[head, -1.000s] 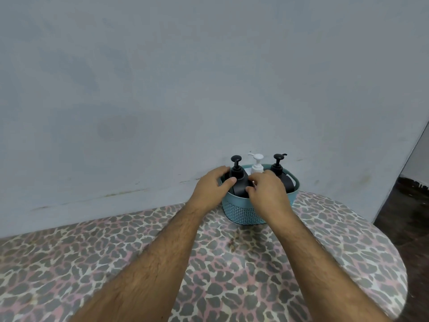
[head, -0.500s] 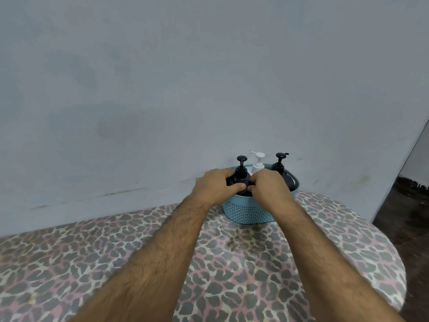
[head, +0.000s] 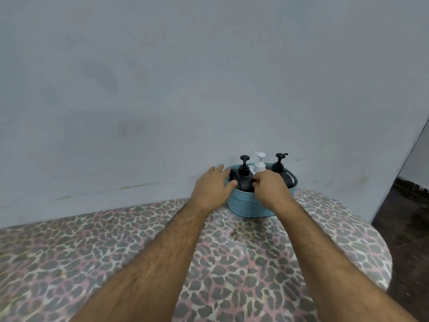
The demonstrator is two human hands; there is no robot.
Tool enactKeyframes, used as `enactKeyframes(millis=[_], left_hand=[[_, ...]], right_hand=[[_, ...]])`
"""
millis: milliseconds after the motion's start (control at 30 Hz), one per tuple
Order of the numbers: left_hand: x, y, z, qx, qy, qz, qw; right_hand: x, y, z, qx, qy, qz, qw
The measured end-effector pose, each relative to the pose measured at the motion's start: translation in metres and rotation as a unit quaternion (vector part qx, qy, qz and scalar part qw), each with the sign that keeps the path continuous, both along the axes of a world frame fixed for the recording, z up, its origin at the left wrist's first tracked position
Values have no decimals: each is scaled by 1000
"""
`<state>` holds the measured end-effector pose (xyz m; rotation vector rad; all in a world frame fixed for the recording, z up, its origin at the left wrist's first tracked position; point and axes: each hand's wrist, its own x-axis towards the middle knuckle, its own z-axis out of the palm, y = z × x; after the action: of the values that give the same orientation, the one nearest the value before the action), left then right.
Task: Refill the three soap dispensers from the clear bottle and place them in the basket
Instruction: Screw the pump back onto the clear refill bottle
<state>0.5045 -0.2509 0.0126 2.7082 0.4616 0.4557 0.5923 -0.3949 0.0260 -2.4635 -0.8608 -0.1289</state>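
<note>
A teal perforated basket stands at the table's far edge against the wall. Three pump dispensers stand upright inside it: a black one on the left, a white one in the middle at the back and a black one on the right. My left hand is at the basket's left rim with its fingers spread and its thumb beside the left black dispenser. My right hand is curled over the basket's front rim, fingertips on that same dispenser's body. The clear bottle is out of view.
The round table wears a leopard-print cloth and curves away on the right. A pale blue wall rises right behind the basket. Dark floor shows past the table's right edge.
The left black dispenser has sunk lower into the basket. My left hand has let go of it and spread its fingers, while the right hand stays on it.
</note>
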Motion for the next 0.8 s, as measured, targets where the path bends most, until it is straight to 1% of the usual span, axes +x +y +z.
enactKeyframes(millis=[100,167,200,367,567,667,800], left_hand=[[-38,2,-4,4,-12,20,1000],[-68,2,-7,1,-14,32,999],[-86,2,-8,-5,-14,39,999],[-180,-5,-21,-25,-13,77,997],[-286,-22,-32,-52,-23,125,991],[-333,-30,-35,-65,-57,159,983],[-388,-35,-33,-53,-146,211,965]], right_hand=[[-18,-11,-5,117,-39,12,992],[-37,-18,-8,182,-35,12,983],[-47,-20,-10,194,-26,19,980],[-104,-18,-25,173,16,69,982],[-193,1,-31,148,48,146,977],[-237,14,-32,144,60,189,969],[-291,31,-34,147,105,237,955]])
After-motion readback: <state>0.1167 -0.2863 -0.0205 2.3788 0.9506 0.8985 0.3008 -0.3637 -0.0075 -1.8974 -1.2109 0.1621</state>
